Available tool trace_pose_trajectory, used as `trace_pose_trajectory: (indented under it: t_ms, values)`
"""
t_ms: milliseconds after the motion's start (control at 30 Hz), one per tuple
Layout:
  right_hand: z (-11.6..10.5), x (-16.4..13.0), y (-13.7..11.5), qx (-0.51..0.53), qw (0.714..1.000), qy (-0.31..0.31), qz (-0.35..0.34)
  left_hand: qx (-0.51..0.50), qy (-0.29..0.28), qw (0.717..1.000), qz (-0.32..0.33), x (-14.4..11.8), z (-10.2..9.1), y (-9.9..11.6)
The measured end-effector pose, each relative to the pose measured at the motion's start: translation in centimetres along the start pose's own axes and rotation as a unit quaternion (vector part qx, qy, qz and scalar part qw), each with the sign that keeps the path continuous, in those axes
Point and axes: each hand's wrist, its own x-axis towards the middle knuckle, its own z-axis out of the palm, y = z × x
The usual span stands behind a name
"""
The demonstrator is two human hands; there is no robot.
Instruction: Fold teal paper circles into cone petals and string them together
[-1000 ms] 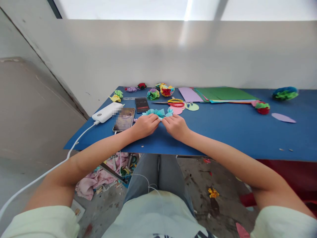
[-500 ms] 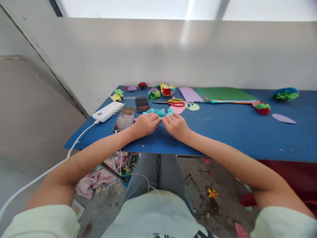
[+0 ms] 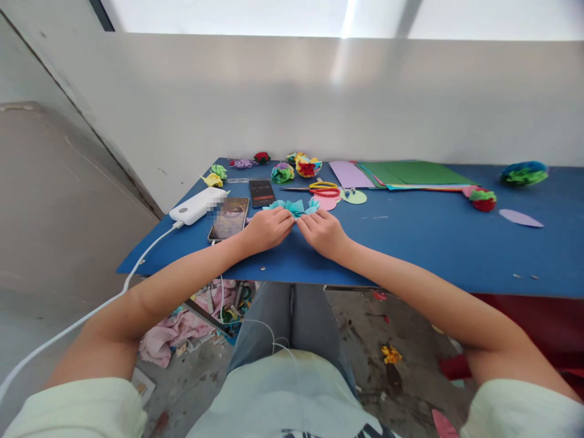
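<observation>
A folded, fringed light-blue paper flower (image 3: pixel 292 207) lies on the blue table (image 3: pixel 433 237). My left hand (image 3: pixel 268 229) pinches its left side and my right hand (image 3: pixel 323 232) pinches its right side, fingertips almost meeting at the middle. Both hands rest on the table near its front edge. The lower part of the paper is hidden behind my fingers.
Two phones (image 3: pixel 229 218) and a white power bank (image 3: pixel 197 205) with a cable lie to the left. Scissors (image 3: pixel 319 189), paper circles, a stack of coloured sheets (image 3: pixel 401 173) and several finished paper flowers (image 3: pixel 524 172) sit farther back. A white wall stands behind the table.
Almost nothing has moved; both hands keep hold of the light-blue paper, with only slight shifts of the fingers.
</observation>
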Motion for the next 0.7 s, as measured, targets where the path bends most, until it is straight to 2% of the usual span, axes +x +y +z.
trace_pose_trajectory:
  t_ms: [700]
  values:
    - [0.53,-0.27,0.39,0.003,0.999,0.040,0.022,-0.011,0.013,1.000,0.012,-0.20,0.20,-0.21]
